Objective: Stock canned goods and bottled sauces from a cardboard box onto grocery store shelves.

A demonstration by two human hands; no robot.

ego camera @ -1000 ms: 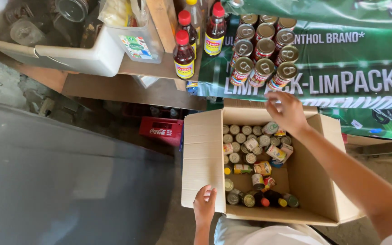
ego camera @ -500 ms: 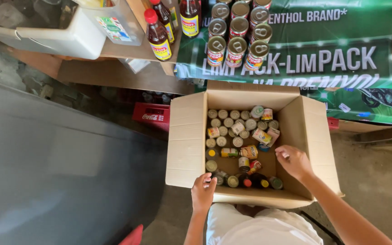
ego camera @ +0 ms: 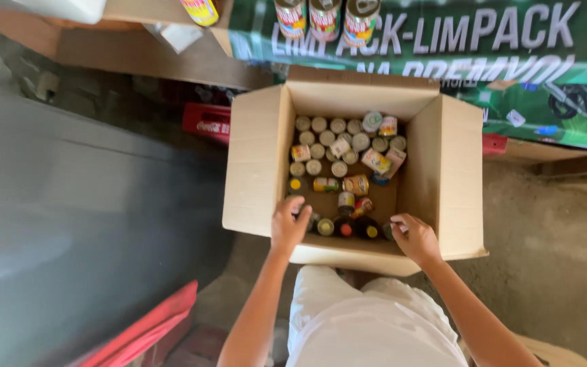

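An open cardboard box sits at the centre of the frame on a rough concrete floor, its flaps spread outward. The person stands at the box's near edge, at the bottom of the frame. The left hand rests over the near left corner, fingers curled down onto the bottles there; whether they are clamped on one cannot be told. The right hand sits at the near right corner, fingers bent around a small round object that is mostly hidden, so its grip also cannot be judged. Inside, upright cans with silver lids fill the far rows, several labelled cans lie tipped in the middle, and a row of bottles with coloured caps lines the near wall. A red crate stands just left of the box. Along the top, a green banner hangs below three labelled jars.
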